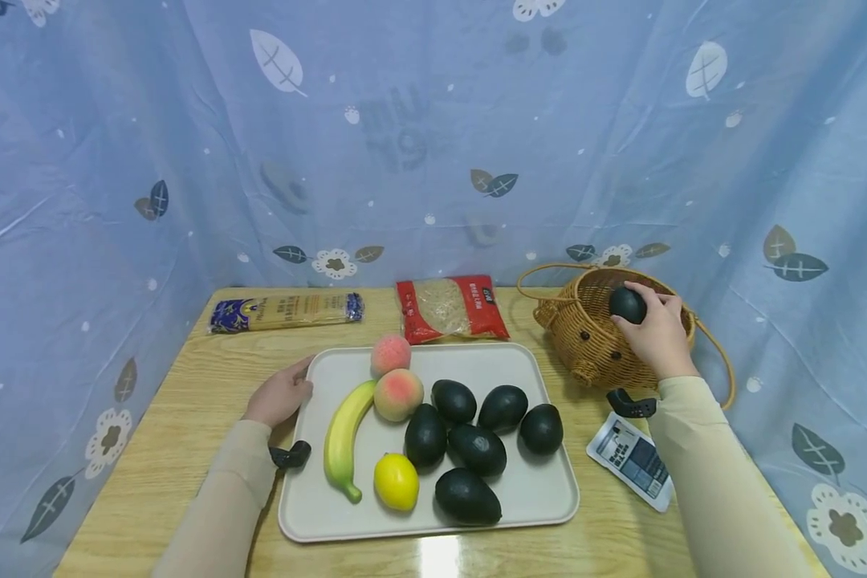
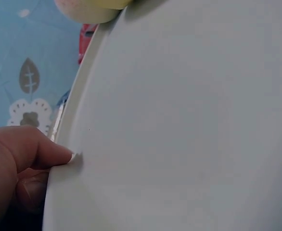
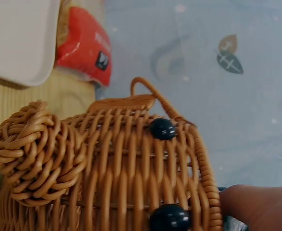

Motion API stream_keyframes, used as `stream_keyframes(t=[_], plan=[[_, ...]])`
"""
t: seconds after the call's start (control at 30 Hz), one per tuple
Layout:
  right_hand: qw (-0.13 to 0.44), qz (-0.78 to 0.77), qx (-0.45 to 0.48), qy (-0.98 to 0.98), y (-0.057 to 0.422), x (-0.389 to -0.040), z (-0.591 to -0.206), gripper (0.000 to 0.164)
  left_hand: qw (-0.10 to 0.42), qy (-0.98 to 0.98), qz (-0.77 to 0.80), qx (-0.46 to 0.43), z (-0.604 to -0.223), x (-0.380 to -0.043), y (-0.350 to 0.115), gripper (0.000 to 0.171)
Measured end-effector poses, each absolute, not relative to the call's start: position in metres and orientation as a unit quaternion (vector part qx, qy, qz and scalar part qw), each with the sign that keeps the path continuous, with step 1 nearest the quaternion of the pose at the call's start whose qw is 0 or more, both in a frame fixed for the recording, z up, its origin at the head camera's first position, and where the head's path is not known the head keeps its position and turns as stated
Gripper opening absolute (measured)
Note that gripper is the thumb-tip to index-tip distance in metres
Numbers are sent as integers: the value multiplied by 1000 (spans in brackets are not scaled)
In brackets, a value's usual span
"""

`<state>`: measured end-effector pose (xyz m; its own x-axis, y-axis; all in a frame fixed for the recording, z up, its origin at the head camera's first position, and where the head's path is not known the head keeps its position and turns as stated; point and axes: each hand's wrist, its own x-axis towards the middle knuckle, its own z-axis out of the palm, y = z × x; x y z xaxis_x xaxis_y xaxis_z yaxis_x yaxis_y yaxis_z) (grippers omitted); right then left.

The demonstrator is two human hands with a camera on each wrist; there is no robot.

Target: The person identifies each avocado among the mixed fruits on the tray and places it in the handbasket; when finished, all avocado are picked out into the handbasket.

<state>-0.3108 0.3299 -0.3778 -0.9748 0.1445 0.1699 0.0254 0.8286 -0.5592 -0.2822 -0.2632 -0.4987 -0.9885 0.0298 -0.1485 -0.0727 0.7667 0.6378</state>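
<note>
My right hand [image 1: 657, 333] holds a dark avocado [image 1: 627, 305] at the mouth of a wicker basket [image 1: 581, 341] with an animal face. In the right wrist view the basket's weave [image 3: 126, 178] hides most of that hand; only a finger [image 3: 256, 207] shows past the rim. On the left, my left hand [image 1: 282, 393] pinches the side rim of a white tray [image 1: 433, 526], thumb [image 2: 57, 153] on top. Several avocados [image 1: 477, 449] lie on the tray's right half. Beside them are a lemon [image 1: 396, 482], a banana [image 1: 343, 441] and two peaches [image 1: 398, 394].
Behind the tray lie a red-ended clear food packet [image 1: 451, 307] and a long noodle packet [image 1: 289, 311]. A grey-white pouch [image 1: 632, 461] rests near my right forearm. The basket's handles stick out at both sides. A blue patterned curtain [image 1: 433, 160] surrounds the table.
</note>
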Motion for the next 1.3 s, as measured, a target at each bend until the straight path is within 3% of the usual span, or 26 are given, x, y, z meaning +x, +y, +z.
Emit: stream_keyframes(t=[0.27,0.5,0.8,1.0,1.13,1.3], plan=[[120,251,-47,-959,331,-312,-384,68,71,934,351,-9,-499,-283,-261,63],[135,240,-54,-960,331,-309,-383,55,69,936,344,-11,-496,-284,-257,63],[214,255,-22,-943,316,-297,-384,48,70,939,336,-17,-496,-281,-254,63],[266,275,58,-922,283,-277,-381,44,74,939,337,-17,-496,-278,-255,63],[226,284,119,-924,260,-261,-385,42,73,939,334,-13,-496,-278,-256,63],[50,251,176,-950,239,-240,-394,48,69,943,325,-9,-497,-279,-259,64]])
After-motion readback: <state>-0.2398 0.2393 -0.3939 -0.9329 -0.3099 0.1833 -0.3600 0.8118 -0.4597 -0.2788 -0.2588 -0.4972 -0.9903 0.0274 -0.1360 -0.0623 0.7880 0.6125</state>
